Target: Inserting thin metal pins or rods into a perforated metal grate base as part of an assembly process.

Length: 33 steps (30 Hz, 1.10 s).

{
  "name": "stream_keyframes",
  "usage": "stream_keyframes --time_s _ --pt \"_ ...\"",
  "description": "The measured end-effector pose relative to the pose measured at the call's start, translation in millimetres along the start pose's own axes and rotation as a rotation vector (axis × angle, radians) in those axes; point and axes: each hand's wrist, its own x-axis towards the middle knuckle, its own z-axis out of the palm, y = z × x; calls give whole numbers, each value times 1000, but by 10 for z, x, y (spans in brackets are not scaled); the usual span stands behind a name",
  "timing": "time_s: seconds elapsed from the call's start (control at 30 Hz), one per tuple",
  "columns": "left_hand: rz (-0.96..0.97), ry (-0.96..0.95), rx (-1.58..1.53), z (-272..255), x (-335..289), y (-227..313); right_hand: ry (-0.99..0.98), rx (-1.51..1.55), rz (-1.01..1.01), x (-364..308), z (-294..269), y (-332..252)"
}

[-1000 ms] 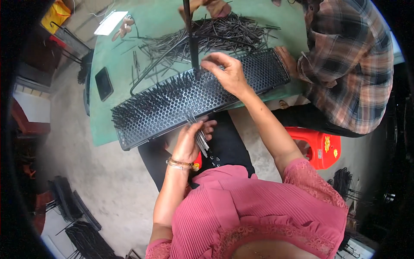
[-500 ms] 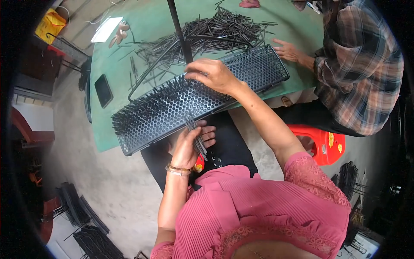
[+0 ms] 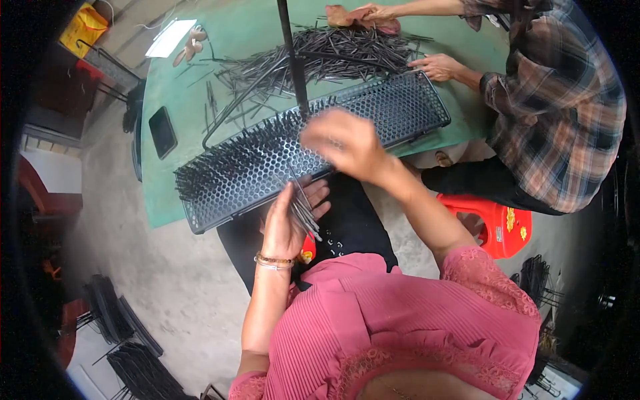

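Observation:
A long black tray [image 3: 400,110] with a honeycomb of holes lies slanted across the table's near edge. Many short dark rods [image 3: 233,160] stand upright in the holes of its left half and back side. My left hand [image 3: 283,220], palm up just below the tray's front edge, holds a small bundle of thin grey rods [image 3: 305,217] under the thumb. Over the middle of the tray is my right hand [image 3: 347,143], its fingers smeared by motion, so whether they hold anything does not show. A dark upright pole [image 3: 297,73] rises behind the tray.
Loose dark rods [image 3: 347,53] are heaped behind the tray on the green table [image 3: 153,207]. A phone [image 3: 163,133] lies left. At right, a co-worker in a plaid shirt [image 3: 567,120] rests one hand near the tray; the other holds a brownish piece [image 3: 340,15]. A red stool [image 3: 500,230] stands nearby.
My right hand has drawn back toward me and right from the rod rows. The co-worker's second hand has come in above the heap. The view has shifted slightly.

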Motion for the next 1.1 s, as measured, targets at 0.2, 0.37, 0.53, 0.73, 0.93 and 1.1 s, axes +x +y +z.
stream_keyframes --time_s 0.2,0.37,0.53,0.73,0.93,1.1 --pt "43 30 113 -103 15 9 -456 112 -66 -507 6 -501" --pt "51 -29 204 5 -16 -10 -306 270 463 -381 -140 -397" --pt "35 -81 316 188 -68 13 -323 585 852 -389 41 -180" --pt "78 -25 332 160 -46 -53 -285 748 1083 -357 65 -183" --pt "192 45 468 153 -15 -106 -314 557 1035 -338 84 -277" --pt "147 58 413 175 -28 -90 -320 578 1010 -404 121 -252"
